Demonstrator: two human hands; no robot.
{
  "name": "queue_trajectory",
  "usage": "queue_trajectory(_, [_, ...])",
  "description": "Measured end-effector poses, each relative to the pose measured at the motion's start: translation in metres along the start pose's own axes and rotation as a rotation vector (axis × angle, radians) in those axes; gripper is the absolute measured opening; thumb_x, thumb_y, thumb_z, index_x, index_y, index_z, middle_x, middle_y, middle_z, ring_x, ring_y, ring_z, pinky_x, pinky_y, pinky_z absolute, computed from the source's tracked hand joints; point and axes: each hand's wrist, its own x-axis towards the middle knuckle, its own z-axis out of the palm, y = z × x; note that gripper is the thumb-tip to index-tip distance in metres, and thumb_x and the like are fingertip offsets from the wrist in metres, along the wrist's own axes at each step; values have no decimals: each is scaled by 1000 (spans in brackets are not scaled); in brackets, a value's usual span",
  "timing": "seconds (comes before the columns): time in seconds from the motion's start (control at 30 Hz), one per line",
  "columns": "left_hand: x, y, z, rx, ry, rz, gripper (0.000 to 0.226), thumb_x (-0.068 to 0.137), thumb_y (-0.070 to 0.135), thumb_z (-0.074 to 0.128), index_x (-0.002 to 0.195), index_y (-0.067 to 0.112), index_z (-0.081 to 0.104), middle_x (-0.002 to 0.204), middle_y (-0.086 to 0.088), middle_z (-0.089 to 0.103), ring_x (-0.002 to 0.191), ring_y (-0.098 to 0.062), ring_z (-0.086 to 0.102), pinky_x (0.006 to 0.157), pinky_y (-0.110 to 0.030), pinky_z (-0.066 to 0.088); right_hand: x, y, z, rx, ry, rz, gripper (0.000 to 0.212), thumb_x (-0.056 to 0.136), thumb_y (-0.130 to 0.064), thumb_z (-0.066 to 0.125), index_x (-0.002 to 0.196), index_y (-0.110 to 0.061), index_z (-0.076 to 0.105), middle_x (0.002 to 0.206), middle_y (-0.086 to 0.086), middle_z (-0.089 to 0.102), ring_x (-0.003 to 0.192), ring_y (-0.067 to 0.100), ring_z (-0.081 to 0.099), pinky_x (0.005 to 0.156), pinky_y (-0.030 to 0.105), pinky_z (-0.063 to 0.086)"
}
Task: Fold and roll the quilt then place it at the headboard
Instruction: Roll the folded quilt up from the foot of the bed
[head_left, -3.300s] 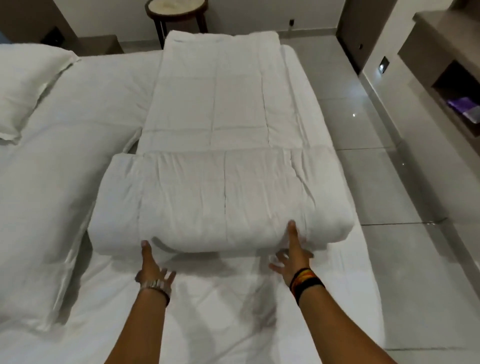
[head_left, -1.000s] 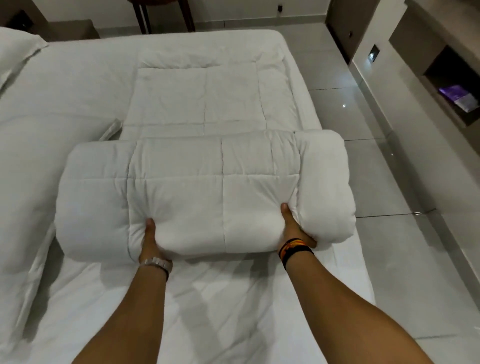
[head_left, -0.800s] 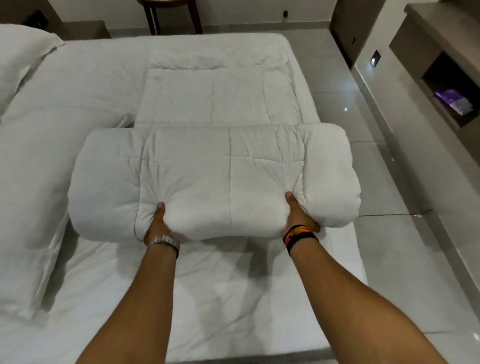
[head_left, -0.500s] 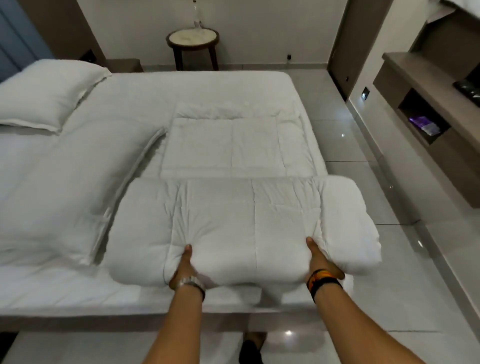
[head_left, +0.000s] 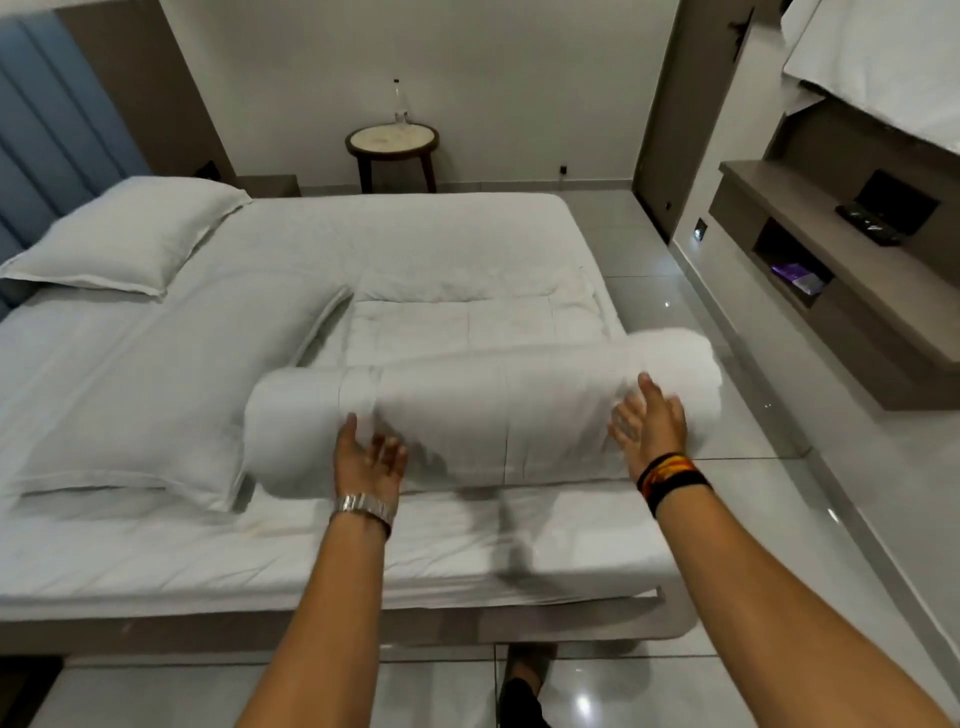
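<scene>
Hands spread open against a half-rolled white quilt (head_left: 483, 415) lying across the bed (head_left: 156, 551).

Seen from the head camera, the left hand (head_left: 366, 462), a metal watch (head_left: 362, 506) at its wrist, and the right hand (head_left: 649, 423), with dark bands (head_left: 670, 475) at its wrist, are both blurred, fingers splayed at the near face of the roll and gripping nothing. Beyond the roll, the quilt's unrolled part lies flat. A long pillow (head_left: 171, 384) lies just beside the roll's left end; a second pillow (head_left: 130, 234) rests near the blue headboard (head_left: 47, 156). The roll's right end overhangs the bed's edge above the tiled floor (head_left: 753, 519).
</scene>
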Motion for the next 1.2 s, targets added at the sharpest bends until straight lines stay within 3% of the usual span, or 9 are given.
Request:
queue_trajectory(0.1, [40,21,23,98,-24,48,40,96,48,66,118,16,66,118,-6,67,98,-22,66,87,-35,54,33,-4,15,-56,-18,-27,80,99,-32,69,166,-24,25,156,16,52,133,32,58,100,46,53])
queue_trajectory(0.2, [84,7,21,194,113,37,45,101,43,60,137,15,58,142,-12,61,121,-29,62,93,-38,52,64,43,5,-163,72,108,76,98,-39,70,163,-23,34,159,13,48,140,35,52,95,48,52])
queue_trajectory(0.4, [185,-47,14,306,455,-74,112,81,63,77,163,14,19,161,-15,38,139,-38,49,105,-51,52,154,117,24,-157,125,349,140,69,-64,87,162,-48,-17,174,3,21,153,42,33,108,69,45])
queue_trajectory(0.53, [249,-58,51,218,547,-58,145,59,76,84,164,30,-5,168,-9,28,144,-38,43,108,-63,46,227,121,84,-105,262,293,182,19,-80,89,156,-53,-28,172,-6,19,147,39,41,103,77,42])
queue_trajectory(0.67, [302,-66,85,78,679,-56,164,45,79,88,161,37,-20,171,-3,16,146,-39,39,110,-70,39,291,133,119,-119,457,266,197,2,-90,82,156,-45,-33,171,-2,19,150,33,39,114,71,37])
queue_trajectory(0.8, [336,-78,92,168,782,-69,173,35,81,88,163,32,-17,172,-6,13,150,-40,33,114,-70,33,330,145,129,-229,560,303,197,6,-96,75,156,-35,-36,173,6,16,154,38,31,117,72,29])
queue_trajectory(0.93, [357,-83,74,364,690,-14,147,56,100,56,167,15,10,172,-17,14,157,-39,19,126,-57,20,337,162,131,-292,619,256,187,13,-85,80,160,-38,-25,169,14,23,150,42,36,111,72,35])
queue_trajectory(1.03, [355,-87,71,240,774,-11,141,62,73,84,167,18,8,172,-7,17,156,-27,25,126,-42,23,338,171,125,-266,615,194,173,31,-67,96,162,-43,-15,166,10,30,145,38,44,109,68,40])
queue_trajectory(1.2, [328,-79,89,158,733,130,130,65,37,97,164,20,16,169,-3,27,150,-24,37,124,-47,29,328,148,115,-215,515,154,154,51,-39,103,164,-41,-2,162,6,38,138,33,51,114,58,40])
